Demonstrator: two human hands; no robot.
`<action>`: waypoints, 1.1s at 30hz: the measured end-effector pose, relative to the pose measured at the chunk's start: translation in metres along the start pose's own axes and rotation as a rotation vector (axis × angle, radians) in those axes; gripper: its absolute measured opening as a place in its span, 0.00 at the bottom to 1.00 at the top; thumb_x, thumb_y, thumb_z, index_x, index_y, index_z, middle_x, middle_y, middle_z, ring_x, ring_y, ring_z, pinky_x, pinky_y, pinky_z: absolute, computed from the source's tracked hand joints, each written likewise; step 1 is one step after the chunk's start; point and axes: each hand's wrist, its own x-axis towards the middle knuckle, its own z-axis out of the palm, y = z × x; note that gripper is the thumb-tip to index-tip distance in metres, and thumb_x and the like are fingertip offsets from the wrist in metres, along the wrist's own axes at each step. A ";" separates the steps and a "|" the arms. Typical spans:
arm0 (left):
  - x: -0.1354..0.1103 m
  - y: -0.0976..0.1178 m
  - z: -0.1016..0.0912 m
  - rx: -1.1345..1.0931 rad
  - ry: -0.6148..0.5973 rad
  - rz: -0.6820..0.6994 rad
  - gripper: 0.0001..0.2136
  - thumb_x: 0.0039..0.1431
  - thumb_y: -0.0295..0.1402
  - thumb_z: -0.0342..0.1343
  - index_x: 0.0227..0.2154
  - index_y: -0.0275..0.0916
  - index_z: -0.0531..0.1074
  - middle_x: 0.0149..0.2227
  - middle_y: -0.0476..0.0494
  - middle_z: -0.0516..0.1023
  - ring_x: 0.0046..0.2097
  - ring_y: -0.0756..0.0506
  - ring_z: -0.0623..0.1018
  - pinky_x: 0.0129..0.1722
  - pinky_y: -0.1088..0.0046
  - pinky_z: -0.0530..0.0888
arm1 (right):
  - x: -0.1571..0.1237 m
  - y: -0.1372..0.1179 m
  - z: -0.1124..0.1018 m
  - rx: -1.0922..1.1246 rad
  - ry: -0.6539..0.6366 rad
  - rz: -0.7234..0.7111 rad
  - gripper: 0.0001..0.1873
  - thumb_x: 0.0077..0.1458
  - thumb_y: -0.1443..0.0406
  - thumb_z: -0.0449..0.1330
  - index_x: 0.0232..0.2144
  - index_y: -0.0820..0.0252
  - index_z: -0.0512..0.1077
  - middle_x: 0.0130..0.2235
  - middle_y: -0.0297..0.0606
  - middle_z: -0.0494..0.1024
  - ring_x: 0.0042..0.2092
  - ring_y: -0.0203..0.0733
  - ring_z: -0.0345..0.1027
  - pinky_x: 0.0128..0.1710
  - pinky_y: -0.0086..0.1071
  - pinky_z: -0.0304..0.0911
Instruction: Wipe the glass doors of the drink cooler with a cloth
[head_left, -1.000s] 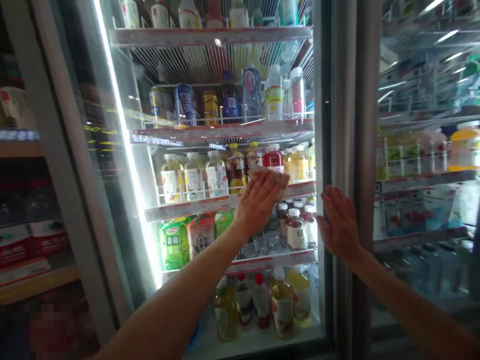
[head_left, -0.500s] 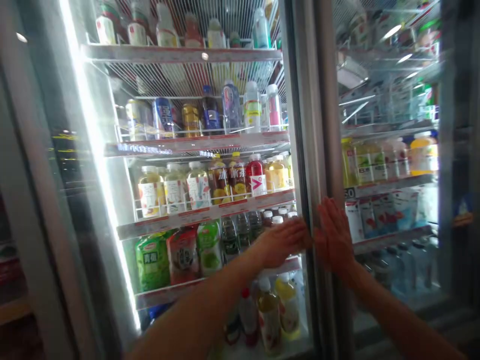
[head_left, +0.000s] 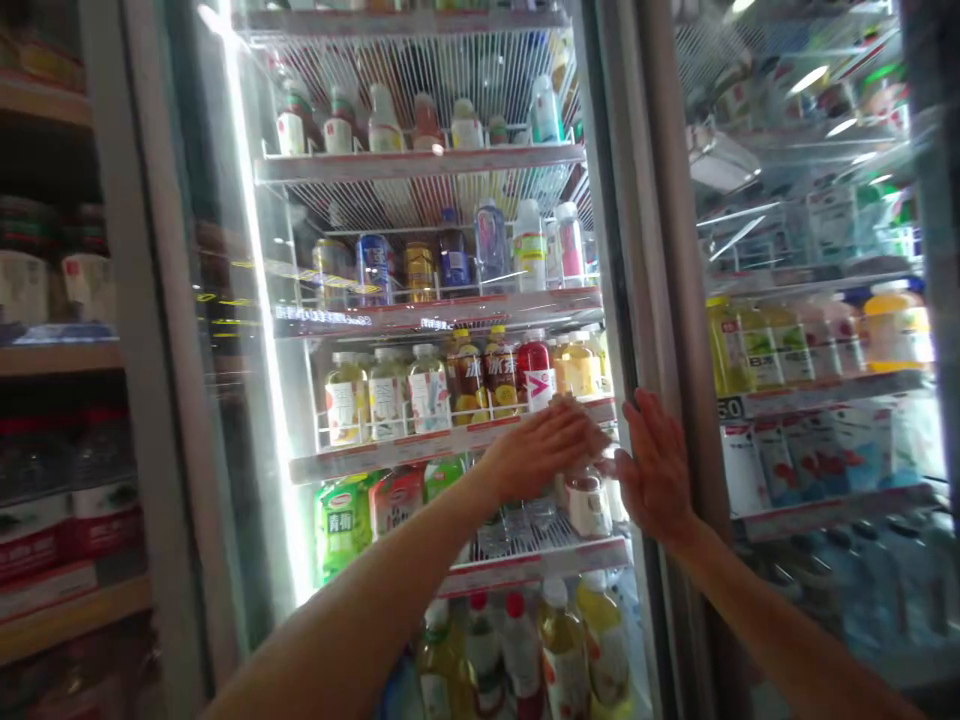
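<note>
1. Head view, layout: a glass-door drinks cooler, lit by a strip on the left. The glass pane spans the centre, with yellow marks and light reflected at its left; a metal door frame runs up its right side, and another glazed section lies to the right.
2. Left hand: reaches across from the near left. Fingers together, nearly straight, hand laid out almost flat. It has a pale crumpled cloth under the fingers, edge showing past the fingertips on the right. Palm hidden; cannot tell if any cloth is bunched there.
3. Right hand: comes from the near right, open, fingers upward, thumb side to the left. Nothing seen in its grasp; it appears to rest against the door frame, just beside the cloth.
4. Behind the glass, farther off: a red-drink bottle above the left hand, a green pouch to the left on the shelf below.
5. Step, judged: wiping the pane near its right edge while the right hand braces the door.
6. Next move, judged: calls for even, flat pressure, with the cloth turned short of the right hand and stroked back leftward.
</note>
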 end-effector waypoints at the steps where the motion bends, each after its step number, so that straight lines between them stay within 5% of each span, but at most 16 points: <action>1: -0.005 -0.009 -0.005 0.035 0.026 -0.085 0.18 0.61 0.31 0.45 0.55 0.38 0.64 0.60 0.43 0.66 0.64 0.45 0.59 0.65 0.63 0.54 | 0.003 -0.001 0.003 -0.001 -0.002 0.004 0.33 0.61 0.64 0.46 0.66 0.52 0.42 0.67 0.41 0.49 0.67 0.49 0.43 0.62 0.52 0.46; 5: -0.028 -0.043 -0.026 0.178 0.160 -0.580 0.20 0.61 0.31 0.46 0.56 0.34 0.62 0.63 0.34 0.59 0.66 0.39 0.53 0.63 0.55 0.56 | 0.016 -0.003 0.019 -0.014 0.004 0.030 0.33 0.61 0.64 0.45 0.66 0.51 0.39 0.67 0.41 0.48 0.67 0.50 0.42 0.62 0.53 0.46; 6: -0.036 -0.044 -0.029 0.182 0.158 -0.584 0.20 0.60 0.31 0.46 0.56 0.34 0.62 0.63 0.34 0.59 0.66 0.39 0.52 0.63 0.55 0.56 | 0.019 -0.004 0.025 -0.014 0.001 0.025 0.33 0.61 0.63 0.45 0.66 0.52 0.39 0.67 0.41 0.48 0.67 0.50 0.42 0.62 0.53 0.46; 10: -0.070 -0.040 -0.037 0.101 0.025 -0.250 0.20 0.60 0.29 0.47 0.56 0.39 0.63 0.61 0.41 0.63 0.66 0.43 0.53 0.64 0.60 0.56 | 0.032 -0.015 0.048 -0.002 -0.022 -0.013 0.33 0.62 0.63 0.44 0.66 0.52 0.38 0.67 0.41 0.49 0.67 0.48 0.41 0.62 0.51 0.45; 16: -0.116 -0.062 -0.055 0.257 0.358 -0.768 0.26 0.61 0.31 0.46 0.62 0.41 0.52 0.66 0.40 0.52 0.66 0.39 0.51 0.64 0.51 0.55 | 0.063 -0.039 0.066 -0.018 -0.020 -0.032 0.32 0.61 0.61 0.44 0.66 0.51 0.41 0.67 0.39 0.49 0.67 0.47 0.40 0.63 0.49 0.43; 21: -0.164 -0.063 -0.072 0.236 0.164 -0.541 0.25 0.61 0.32 0.47 0.62 0.42 0.54 0.64 0.41 0.58 0.66 0.42 0.55 0.62 0.57 0.61 | 0.074 -0.054 0.078 -0.032 -0.057 -0.075 0.30 0.60 0.61 0.47 0.64 0.52 0.48 0.66 0.41 0.52 0.67 0.49 0.42 0.63 0.51 0.43; 26: -0.200 -0.071 -0.086 0.359 0.328 -0.972 0.24 0.63 0.33 0.44 0.62 0.37 0.54 0.66 0.37 0.52 0.67 0.40 0.51 0.64 0.53 0.55 | 0.071 -0.056 0.083 -0.018 -0.039 -0.076 0.29 0.59 0.61 0.49 0.63 0.52 0.52 0.66 0.40 0.53 0.67 0.50 0.42 0.63 0.54 0.41; 31: -0.178 -0.049 -0.072 0.197 0.137 -0.661 0.23 0.62 0.33 0.45 0.60 0.40 0.58 0.65 0.40 0.54 0.67 0.42 0.50 0.64 0.56 0.57 | 0.071 -0.056 0.082 -0.007 -0.037 -0.063 0.28 0.59 0.61 0.49 0.61 0.54 0.55 0.65 0.41 0.55 0.66 0.50 0.43 0.63 0.54 0.41; 33: -0.173 -0.048 -0.069 0.208 0.151 -0.674 0.22 0.61 0.33 0.45 0.59 0.40 0.60 0.64 0.39 0.56 0.67 0.42 0.50 0.64 0.56 0.57 | 0.072 -0.056 0.081 -0.012 -0.037 -0.069 0.27 0.59 0.61 0.49 0.61 0.55 0.56 0.65 0.41 0.56 0.66 0.50 0.44 0.62 0.53 0.42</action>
